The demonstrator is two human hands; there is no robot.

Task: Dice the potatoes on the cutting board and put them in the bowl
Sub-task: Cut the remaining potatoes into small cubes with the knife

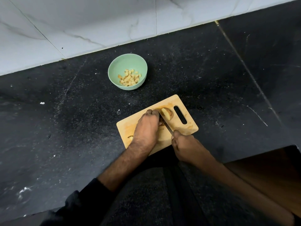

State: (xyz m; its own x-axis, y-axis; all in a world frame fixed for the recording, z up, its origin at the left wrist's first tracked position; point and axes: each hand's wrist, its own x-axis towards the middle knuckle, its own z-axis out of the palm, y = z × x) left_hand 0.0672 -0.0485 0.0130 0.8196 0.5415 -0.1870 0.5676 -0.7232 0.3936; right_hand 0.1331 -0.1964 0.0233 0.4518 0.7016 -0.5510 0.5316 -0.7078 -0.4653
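A wooden cutting board with a handle slot lies on the black counter. My left hand holds down a potato that it mostly hides. A cut potato slice lies just right of the blade. My right hand grips the handle of a knife, and the blade runs between the hidden potato and the slice. A small potato bit sits near the board's left edge. Beyond the board stands a green bowl holding several diced potato pieces.
The black stone counter runs to a white marble wall at the back. A counter seam runs diagonally on the right. The counter edge drops off at the lower right beside a brown surface. My dark clothing fills the bottom.
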